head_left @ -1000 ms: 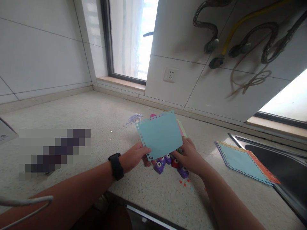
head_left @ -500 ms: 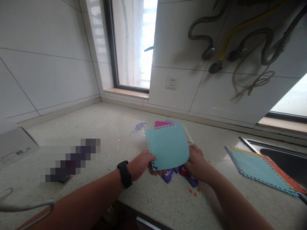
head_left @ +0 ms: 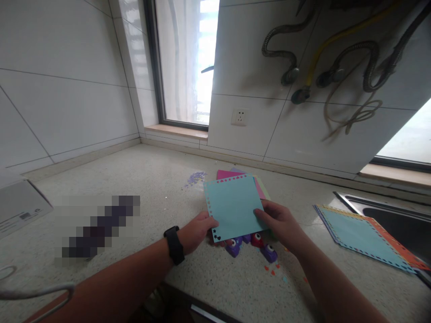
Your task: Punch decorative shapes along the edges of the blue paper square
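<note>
A light-blue sheet of paper [head_left: 234,206] is held up over the counter between both hands. Small shapes are punched along its top and left edges, with stars and a heart at the lower left corner. My left hand [head_left: 199,231] pinches that lower left corner, thumb on top. On the right edge, my right hand [head_left: 278,220] grips the sheet with its thumb on the face. Beneath the sheet lie several craft punches, among them a purple punch [head_left: 269,253] and a red punch [head_left: 257,241]. Pink paper [head_left: 222,174] shows behind the sheet.
Purple paper bits [head_left: 195,178] lie in a heap behind, and orange bits [head_left: 273,272] at the front. A stack of punched sheets [head_left: 367,237] overlaps the sink [head_left: 387,213] at right. A white box [head_left: 22,204] stands at left, near a blurred-out patch.
My right hand has shifted its hold, and its thumb now lies on the sheet's face. The right side of the sheet, curved before, is flatter. The left hand keeps its hold.
</note>
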`<state>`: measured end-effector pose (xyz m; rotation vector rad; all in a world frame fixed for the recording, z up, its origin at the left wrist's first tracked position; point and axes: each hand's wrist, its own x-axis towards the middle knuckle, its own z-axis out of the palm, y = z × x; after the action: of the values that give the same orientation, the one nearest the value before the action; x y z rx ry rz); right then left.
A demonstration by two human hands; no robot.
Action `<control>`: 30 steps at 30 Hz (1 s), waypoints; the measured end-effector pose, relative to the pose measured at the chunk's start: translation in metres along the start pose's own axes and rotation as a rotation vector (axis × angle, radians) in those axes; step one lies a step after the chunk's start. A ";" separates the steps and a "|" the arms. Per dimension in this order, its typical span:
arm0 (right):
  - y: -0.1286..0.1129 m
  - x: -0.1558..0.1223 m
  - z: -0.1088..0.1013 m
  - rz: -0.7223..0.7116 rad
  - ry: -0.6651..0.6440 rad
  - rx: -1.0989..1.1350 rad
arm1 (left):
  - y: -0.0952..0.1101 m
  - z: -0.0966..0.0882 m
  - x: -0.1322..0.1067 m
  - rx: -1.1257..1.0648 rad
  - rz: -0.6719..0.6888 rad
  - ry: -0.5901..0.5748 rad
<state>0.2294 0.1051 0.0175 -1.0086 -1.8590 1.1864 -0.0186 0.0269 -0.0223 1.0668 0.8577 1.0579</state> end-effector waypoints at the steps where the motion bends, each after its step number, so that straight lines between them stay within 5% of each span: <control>1: 0.001 0.000 0.001 -0.003 -0.010 0.017 | 0.000 0.000 0.000 -0.001 -0.001 -0.004; 30: -0.004 -0.003 0.006 -0.067 0.131 0.058 | -0.001 0.000 -0.002 0.096 0.028 0.053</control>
<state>0.2251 0.0989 0.0189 -0.9610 -1.7333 1.1018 -0.0190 0.0252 -0.0235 1.1377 0.9468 1.0813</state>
